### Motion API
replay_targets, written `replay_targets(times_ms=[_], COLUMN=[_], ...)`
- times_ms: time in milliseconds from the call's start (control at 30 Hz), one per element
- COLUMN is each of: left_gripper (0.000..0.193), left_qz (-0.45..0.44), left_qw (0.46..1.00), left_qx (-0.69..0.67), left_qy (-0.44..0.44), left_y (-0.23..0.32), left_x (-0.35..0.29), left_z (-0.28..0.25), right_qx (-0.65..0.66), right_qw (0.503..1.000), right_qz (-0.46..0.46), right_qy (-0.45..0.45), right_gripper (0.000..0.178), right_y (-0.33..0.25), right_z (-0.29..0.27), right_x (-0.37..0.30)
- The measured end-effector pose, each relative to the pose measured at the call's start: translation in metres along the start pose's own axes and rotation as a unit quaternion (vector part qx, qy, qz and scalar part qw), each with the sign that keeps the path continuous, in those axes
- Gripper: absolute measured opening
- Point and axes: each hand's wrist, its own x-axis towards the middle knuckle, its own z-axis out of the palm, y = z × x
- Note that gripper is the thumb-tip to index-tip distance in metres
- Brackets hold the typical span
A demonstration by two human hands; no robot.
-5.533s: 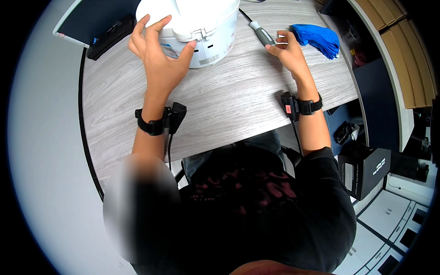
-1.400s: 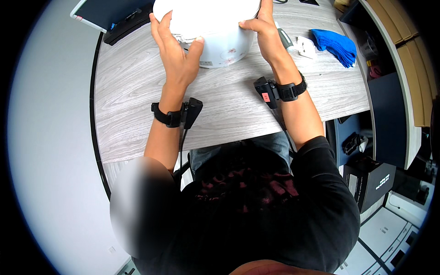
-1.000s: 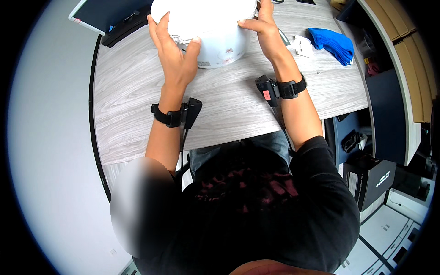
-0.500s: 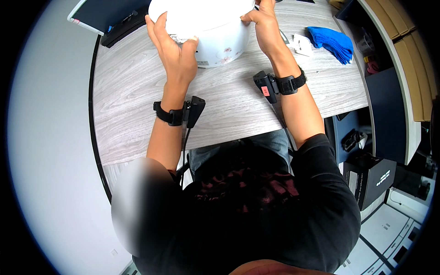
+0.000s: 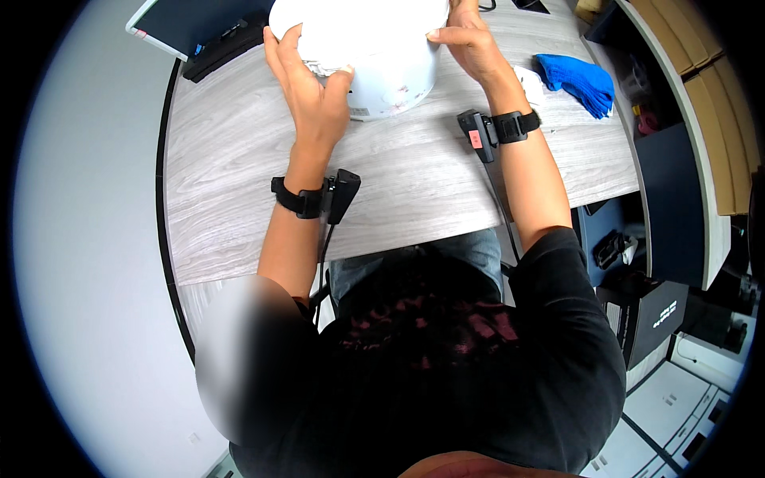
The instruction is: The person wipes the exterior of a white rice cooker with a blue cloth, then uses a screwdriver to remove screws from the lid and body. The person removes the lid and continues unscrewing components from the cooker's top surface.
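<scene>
Seated person is working at a grey wood-grain laminate desk (image 5: 239, 199). Left of the round white plastic appliance (image 5: 374, 48), a flat black device (image 5: 227, 49) is lying by a dark panel at the desk's far edge. The appliance is sitting at the far middle of the desk, partly cut off by the frame. Left hand (image 5: 311, 84) is pressing its left flank, fingers spread, thumb hooking the front. Right hand (image 5: 470, 44) is cupping its right flank, fingers loosely curved. The appliance is lying between both palms, equally near each. Right of it, a crumpled blue cloth (image 5: 578, 80) is resting.
</scene>
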Motion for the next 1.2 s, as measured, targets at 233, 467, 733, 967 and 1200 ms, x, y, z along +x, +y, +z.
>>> replay_targets(times_ms=[233,467,733,967,1200], left_gripper=[0.081,0.079,0.077,0.078,0.079], left_qz=[-0.001,0.024,0.014,0.03,0.034], left_qw=[1.0,1.0,1.0,1.0,0.999], left_qx=[0.017,0.016,0.014,0.001,-0.041], left_qy=[0.01,0.008,0.008,0.005,0.0], left_y=[0.003,-0.004,-0.003,-0.014,-0.022], left_x=[0.001,0.003,0.004,0.004,0.004], left_z=[0.001,-0.001,-0.002,-0.004,-0.002], right_qx=[0.045,-0.005,-0.012,-0.025,-0.027], right_qw=[0.996,0.996,0.991,0.995,0.996], right_qz=[0.049,0.076,0.112,0.085,0.074], right_qy=[-0.05,-0.041,-0.066,-0.051,-0.033], right_gripper=[0.12,0.115,0.112,0.102,0.095], right_y=[-0.015,-0.006,-0.017,-0.011,-0.012], right_z=[0.003,-0.008,-0.011,-0.01,-0.012], right_x=[0.009,0.011,0.016,0.014,0.01])
